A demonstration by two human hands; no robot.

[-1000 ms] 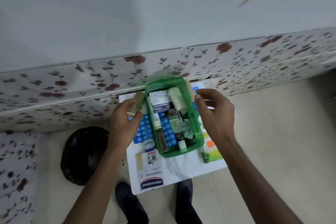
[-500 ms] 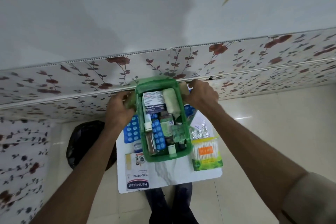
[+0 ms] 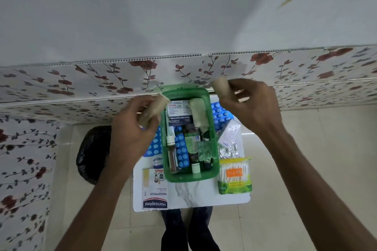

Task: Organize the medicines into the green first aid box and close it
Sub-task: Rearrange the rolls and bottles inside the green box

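Observation:
The green first aid box (image 3: 190, 177) stands open on a small white table (image 3: 204, 197), filled with bottles, a blue blister strip, a dressings carton and a pale bandage roll. My left hand (image 3: 132, 134) holds a beige bandage roll (image 3: 154, 111) just left of the box's far corner. My right hand (image 3: 251, 106) holds a second beige bandage roll (image 3: 221, 87) above the box's far right corner. Blue blister packs (image 3: 221, 114) lie beside the box. No lid is visible.
A Hansaplast carton (image 3: 155, 191) lies at the table's front left, a green cotton bud pack (image 3: 234, 175) and foil strips (image 3: 228, 151) at the right. A black bag (image 3: 91, 153) sits on the floor to the left. A flowered wall panel (image 3: 81, 85) runs behind.
Both hands have lifted off the box's sides, each now holding a beige roll up near the far end of the box. The view has shifted slightly.

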